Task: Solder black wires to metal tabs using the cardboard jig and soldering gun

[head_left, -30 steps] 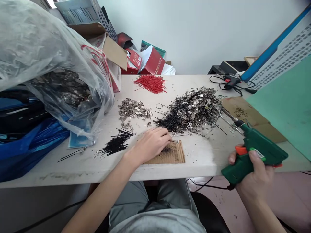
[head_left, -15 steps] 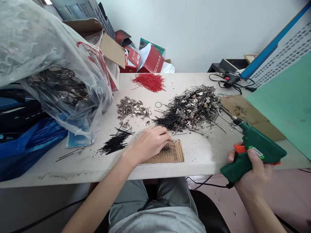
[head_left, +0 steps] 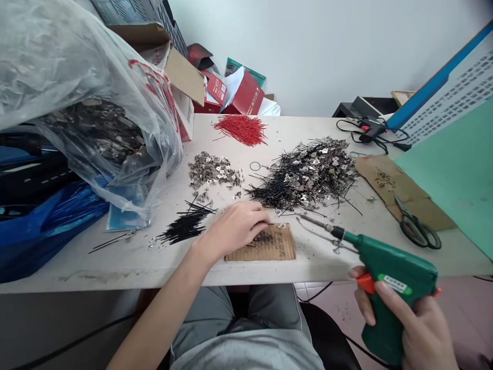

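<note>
My right hand (head_left: 419, 329) is wrapped round the handle of a green soldering gun (head_left: 396, 267), with a finger by its orange trigger. The gun's metal tip points left, to the right of a small corrugated cardboard piece (head_left: 283, 244) with dark scorch marks. Over that cardboard's left part lies my left hand (head_left: 242, 223), its fingers pressed together and whatever they pinch hidden. A small shiny metal piece (head_left: 282, 226) is at the cardboard's upper edge, near my fingertips. Left of this hand lies a bundle of short black wires (head_left: 185, 224).
Behind my hands are a heap of black wires with metal tabs (head_left: 316, 172), loose metal tabs (head_left: 213, 169) and red wires (head_left: 241, 129). Scissors (head_left: 418, 231) lie at right on brown cardboard (head_left: 389, 190). A bulging plastic bag (head_left: 154, 128) stands at left.
The soldering gun in my right hand has come left and toward the small cardboard, uncovering the scissors. My left hand stays almost in place. The view has shifted slightly.
</note>
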Tool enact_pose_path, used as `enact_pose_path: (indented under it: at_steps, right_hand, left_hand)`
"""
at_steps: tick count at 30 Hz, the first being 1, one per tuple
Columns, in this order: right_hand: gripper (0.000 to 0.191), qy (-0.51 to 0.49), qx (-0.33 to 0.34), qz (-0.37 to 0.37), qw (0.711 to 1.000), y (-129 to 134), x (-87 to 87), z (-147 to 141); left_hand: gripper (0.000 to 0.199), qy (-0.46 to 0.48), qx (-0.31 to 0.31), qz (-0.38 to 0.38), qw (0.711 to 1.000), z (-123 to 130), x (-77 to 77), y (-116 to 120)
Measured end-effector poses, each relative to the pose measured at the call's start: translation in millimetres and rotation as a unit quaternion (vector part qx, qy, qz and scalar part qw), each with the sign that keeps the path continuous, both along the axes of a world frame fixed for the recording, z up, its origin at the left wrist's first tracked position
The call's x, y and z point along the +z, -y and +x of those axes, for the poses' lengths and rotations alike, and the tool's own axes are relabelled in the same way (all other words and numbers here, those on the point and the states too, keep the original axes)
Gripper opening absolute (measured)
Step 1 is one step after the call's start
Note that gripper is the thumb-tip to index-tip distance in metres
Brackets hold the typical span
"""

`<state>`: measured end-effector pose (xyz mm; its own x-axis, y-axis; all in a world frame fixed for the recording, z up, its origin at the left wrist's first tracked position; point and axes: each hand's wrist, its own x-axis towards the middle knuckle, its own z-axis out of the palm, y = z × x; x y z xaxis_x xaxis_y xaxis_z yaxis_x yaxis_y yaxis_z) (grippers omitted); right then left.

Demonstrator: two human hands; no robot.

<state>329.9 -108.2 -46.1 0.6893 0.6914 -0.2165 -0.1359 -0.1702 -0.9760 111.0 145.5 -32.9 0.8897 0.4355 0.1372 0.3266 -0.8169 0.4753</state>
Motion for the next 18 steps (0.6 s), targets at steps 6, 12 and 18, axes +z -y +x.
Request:
enact_pose_path:
  at_steps: [6,12,18]
  right_hand:
    - [0.045,-0.026,0.043,-0.056,0.997,6,-6.5,-13]
    - [0.043,-0.033,0.055,-0.119,0.991,-5,7.3,-17]
    - [0.042,-0.055,0.066,-0.170,0.982,4,3.9,-7]
  left_hand:
    - [0.019,-0.013,0.008,-0.011,1.000,0,1.9,1]
    - [0.017,-0.009,0.008,-0.010,1.000,0,0.7,1]
    - [0.017,-0.005,0.001,0.006,1.000,0,0.8,2]
